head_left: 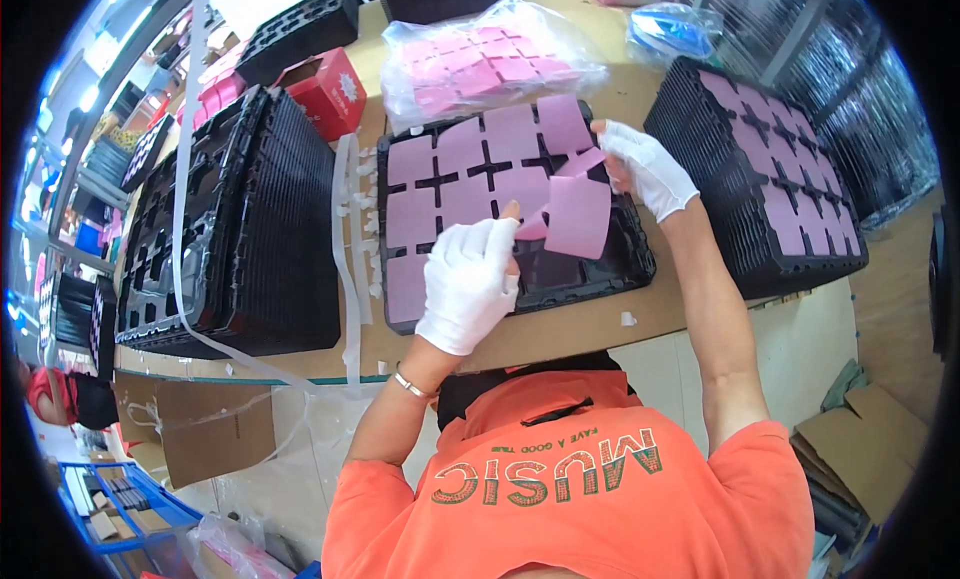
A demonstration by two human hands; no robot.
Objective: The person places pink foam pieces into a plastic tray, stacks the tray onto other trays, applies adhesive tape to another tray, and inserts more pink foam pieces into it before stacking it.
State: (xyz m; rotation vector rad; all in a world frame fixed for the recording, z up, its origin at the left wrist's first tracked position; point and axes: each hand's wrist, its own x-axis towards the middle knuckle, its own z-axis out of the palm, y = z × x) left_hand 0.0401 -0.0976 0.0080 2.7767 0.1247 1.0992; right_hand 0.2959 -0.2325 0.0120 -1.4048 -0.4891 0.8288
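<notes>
In front of me a black moulded tray lies on the table, with thin pink sheets covering most of its compartments. A loose pink sheet is between my hands, over the right part of the tray, with dark compartments showing below it. My left hand, in a white glove with bare fingertips, is closed with a pink edge at its fingertips. My right hand, gloved the same way, pinches a narrow pink piece at the loose sheet's upper corner. Whether these pink pieces are joined I cannot tell.
Tall stacks of black trays stand at left and right, the right one topped with pink sheets. Behind the tray lies a clear plastic bag of pink sheets. A red box and white strips are to the left.
</notes>
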